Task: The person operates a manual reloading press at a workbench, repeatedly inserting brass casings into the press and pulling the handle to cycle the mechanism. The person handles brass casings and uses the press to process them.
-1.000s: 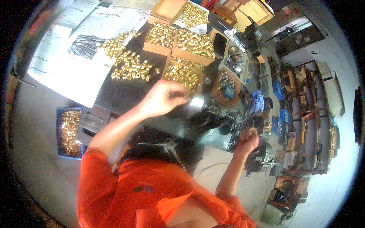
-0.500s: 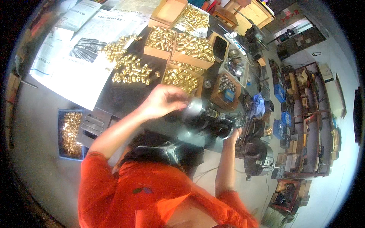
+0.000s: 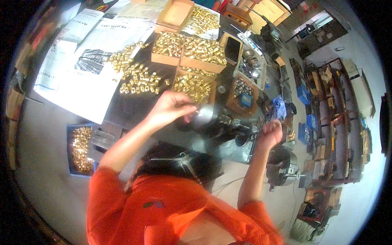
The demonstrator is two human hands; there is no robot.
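Observation:
My left hand (image 3: 169,109) is at the left face of a round metal chuck (image 3: 205,113) on a small bench machine (image 3: 224,126). Its thumb and fingers are pinched together there, and whatever is between them is too small to make out. To the right of the machine, my right hand (image 3: 271,132) is raised in a closed fist. I cannot see what it grips, if anything. Small brass fittings (image 3: 192,86) fill an open cardboard box just beyond my left hand. A loose pile of brass fittings (image 3: 141,81) lies on the dark bench to its left.
Two more cardboard boxes of brass parts (image 3: 204,50) stand behind. Newspaper sheets (image 3: 85,90) cover the far left of the bench. A blue bin (image 3: 81,151) of brass pieces sits lower left. Beyond the machine are a tray of steel parts (image 3: 241,90) and a blue cloth (image 3: 279,108).
My right hand has moved from the machine's right end outward to the right and slightly up. My left hand stays pinched by the chuck. The whole view has shifted a little.

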